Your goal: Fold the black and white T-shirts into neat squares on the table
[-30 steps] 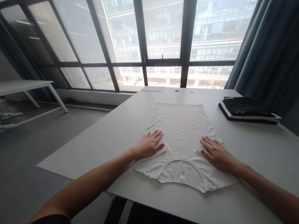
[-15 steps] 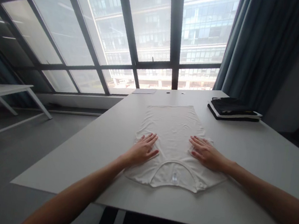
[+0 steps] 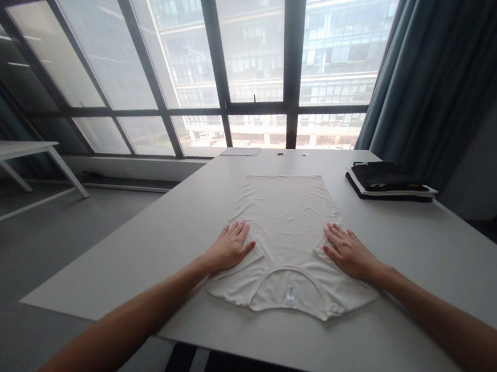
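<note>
A white T-shirt (image 3: 288, 215) lies spread on the white table (image 3: 139, 263), its neckline toward me and its hem toward the window. Both sleeves are folded inward over the body, and a small label shows inside the collar. My left hand (image 3: 229, 245) rests flat on the left sleeve fold with its fingers stretched out. On the opposite side, my right hand (image 3: 348, 252) lies flat across the right sleeve fold, fingers extended. Neither hand grips the cloth. A few wrinkles run across the shirt near the sides and shoulders.
A stack of folded dark and white clothes (image 3: 389, 182) sits at the table's far right. A flat pale sheet (image 3: 240, 151) lies near the back edge. Beyond are windows and a blue-grey curtain (image 3: 418, 80). Another white table (image 3: 8, 147) stands at left.
My two hands have slid outward, the left one to the left and the right one slightly to the right, uncovering more of the folded sleeves. The shirt stays in place.
</note>
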Motion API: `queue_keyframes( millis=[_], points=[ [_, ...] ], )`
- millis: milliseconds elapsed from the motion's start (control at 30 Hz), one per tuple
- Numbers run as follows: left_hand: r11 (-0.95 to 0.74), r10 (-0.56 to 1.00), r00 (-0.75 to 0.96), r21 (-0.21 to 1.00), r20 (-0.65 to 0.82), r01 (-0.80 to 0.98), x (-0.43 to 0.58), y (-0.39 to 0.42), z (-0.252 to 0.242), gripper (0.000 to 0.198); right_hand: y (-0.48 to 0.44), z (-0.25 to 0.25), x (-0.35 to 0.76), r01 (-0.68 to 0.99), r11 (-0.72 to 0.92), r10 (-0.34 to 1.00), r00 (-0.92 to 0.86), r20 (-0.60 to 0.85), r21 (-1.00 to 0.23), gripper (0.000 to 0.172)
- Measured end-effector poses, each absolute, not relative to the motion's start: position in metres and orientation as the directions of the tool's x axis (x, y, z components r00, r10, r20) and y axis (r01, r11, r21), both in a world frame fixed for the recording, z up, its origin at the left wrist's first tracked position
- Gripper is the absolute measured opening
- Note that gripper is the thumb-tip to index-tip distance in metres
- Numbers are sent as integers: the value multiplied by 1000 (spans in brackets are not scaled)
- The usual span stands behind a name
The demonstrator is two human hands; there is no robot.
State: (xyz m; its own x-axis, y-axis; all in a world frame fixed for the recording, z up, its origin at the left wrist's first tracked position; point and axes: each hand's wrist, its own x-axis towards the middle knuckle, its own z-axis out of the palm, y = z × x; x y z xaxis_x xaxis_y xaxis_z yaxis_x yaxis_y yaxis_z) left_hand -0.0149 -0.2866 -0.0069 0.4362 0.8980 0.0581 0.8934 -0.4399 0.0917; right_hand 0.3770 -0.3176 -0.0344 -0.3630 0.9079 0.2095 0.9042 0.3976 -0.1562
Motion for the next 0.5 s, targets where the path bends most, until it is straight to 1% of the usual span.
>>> queue_keyframes(
  millis=[67,200,367,500],
  points=[
    [-435,900,434,92,29,896,-17,-287,-11,77,-318,-36,377,903,405,905,-372,208,-146,63],
    [-437,899,437,104,26,893,-19,-287,-9,77,-319,-36,377,898,418,897,-385,215,-138,63],
    [-405,912,394,103,113,908,-22,-276,-1,73,-318,-36,377,907,394,902,-351,252,-147,64],
    [-360,933,357,105,45,927,-28,-268,-4,71,-317,-36,378,908,387,911,-349,220,-161,63]
  ],
)
